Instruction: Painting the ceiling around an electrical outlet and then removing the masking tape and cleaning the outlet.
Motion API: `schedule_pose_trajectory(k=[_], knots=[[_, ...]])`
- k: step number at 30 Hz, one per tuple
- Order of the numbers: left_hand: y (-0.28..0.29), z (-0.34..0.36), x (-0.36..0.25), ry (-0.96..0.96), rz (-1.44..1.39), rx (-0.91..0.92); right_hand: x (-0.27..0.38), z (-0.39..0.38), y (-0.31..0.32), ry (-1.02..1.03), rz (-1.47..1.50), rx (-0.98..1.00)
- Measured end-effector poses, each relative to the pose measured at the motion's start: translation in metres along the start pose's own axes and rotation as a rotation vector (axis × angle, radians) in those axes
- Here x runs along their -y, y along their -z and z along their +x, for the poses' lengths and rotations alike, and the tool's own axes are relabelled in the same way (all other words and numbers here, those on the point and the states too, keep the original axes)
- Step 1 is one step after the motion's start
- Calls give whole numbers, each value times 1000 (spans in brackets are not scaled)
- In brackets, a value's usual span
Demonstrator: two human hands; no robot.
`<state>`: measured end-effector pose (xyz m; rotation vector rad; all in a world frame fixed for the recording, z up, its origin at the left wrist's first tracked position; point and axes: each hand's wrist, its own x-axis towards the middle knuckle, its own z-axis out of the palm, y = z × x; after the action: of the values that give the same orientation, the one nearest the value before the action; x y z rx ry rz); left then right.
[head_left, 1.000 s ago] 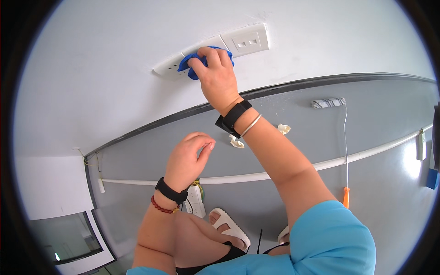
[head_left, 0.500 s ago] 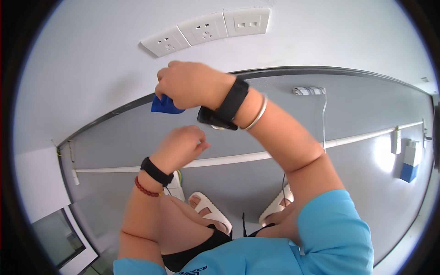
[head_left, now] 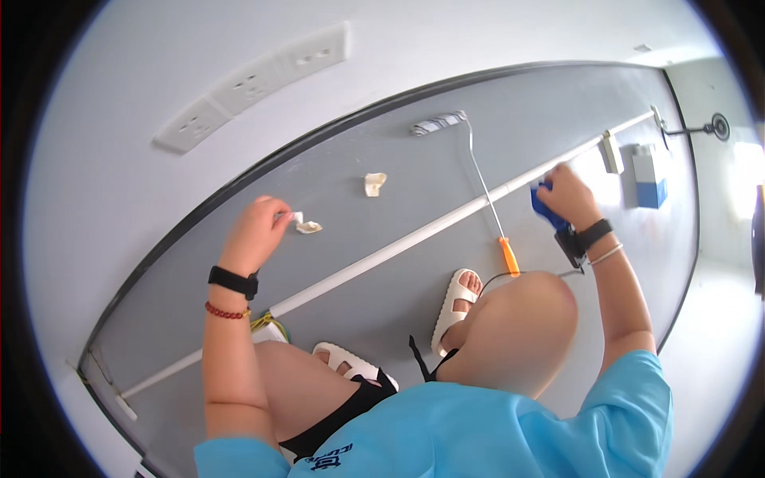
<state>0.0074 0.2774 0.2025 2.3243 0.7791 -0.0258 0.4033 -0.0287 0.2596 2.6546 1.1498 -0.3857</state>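
On the left, my left hand pinches a small white scrap between thumb and fingertips. Just below the fingertips is a crumpled off-white scrap; whether it touches the held one I cannot tell. Another off-white scrap lies on the grey floor between my hands. My right hand is out to the right, its fingers closed round a flat blue piece whose exact kind is partly hidden. That hand is above the floor, beside the long white pole.
A paint roller with striped sleeve and orange handle lies ahead. The pole crosses the floor diagonally. At right stands a blue-and-white box near a white block. Wall sockets are at upper left. Yellow-green cord lies by my left knee.
My right hand has swung from the wall's foot to the far right with the blue piece. My left hand has moved forward and left and now pinches a white scrap. The view has turned right.
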Motion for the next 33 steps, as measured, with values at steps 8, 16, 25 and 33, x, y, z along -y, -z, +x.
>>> schedule_pose_trajectory(k=[8, 16, 25, 33], knots=[[-37, 9, -19, 90, 84, 185, -44, -67, -239, -326, 10, 613], [-39, 20, -99, 221, 20, 352, -44, -62, -265, -454, -18, 494], [-71, -4, -192, 174, -131, 300, -32, -94, -152, -271, 394, 728], [-24, -39, -273, 20, -79, 449, -91, -231, -30, -368, 688, 850]])
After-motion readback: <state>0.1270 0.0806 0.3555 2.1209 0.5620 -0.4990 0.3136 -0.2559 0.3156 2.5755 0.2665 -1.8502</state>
